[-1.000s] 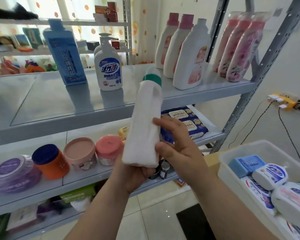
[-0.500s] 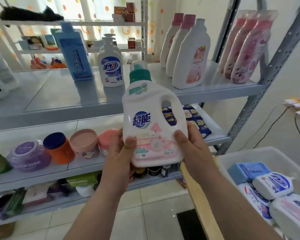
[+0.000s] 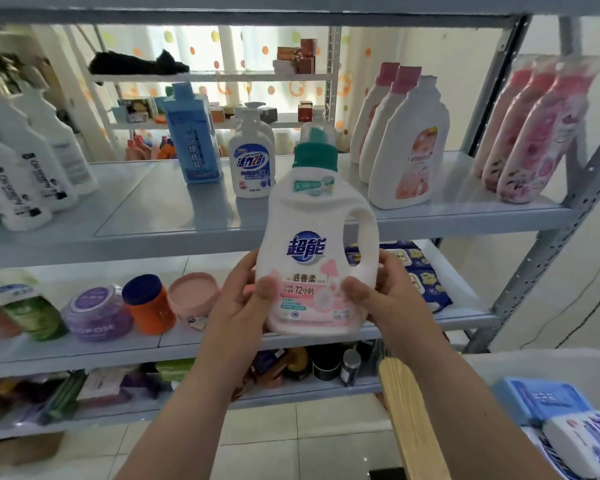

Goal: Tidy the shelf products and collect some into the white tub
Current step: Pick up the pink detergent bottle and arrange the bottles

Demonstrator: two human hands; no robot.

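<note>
A white detergent jug (image 3: 317,237) with a green cap, a side handle and a pink label stands upright in the air in front of the grey metal shelf (image 3: 174,233). My left hand (image 3: 243,303) grips its lower left side, thumb on the label. My right hand (image 3: 385,292) grips its lower right side below the handle. The white tub (image 3: 534,365) sits at the lower right, holding a blue pack (image 3: 541,400) and white soap-like packs (image 3: 586,441).
On the upper board stand a blue bottle (image 3: 194,133), a pump bottle (image 3: 252,161), white bottles with pink caps (image 3: 406,143), pink refill pouches (image 3: 534,133) and white bottles (image 3: 28,161) at left. The middle board carries jars (image 3: 146,303) and wipe packs (image 3: 420,271). A wooden plank (image 3: 406,410) edges the tub.
The jug was turned from side-on to label-forward and both hands now hold its lower sides. My view has risen and shifted left, so more of the shelf's left shows.
</note>
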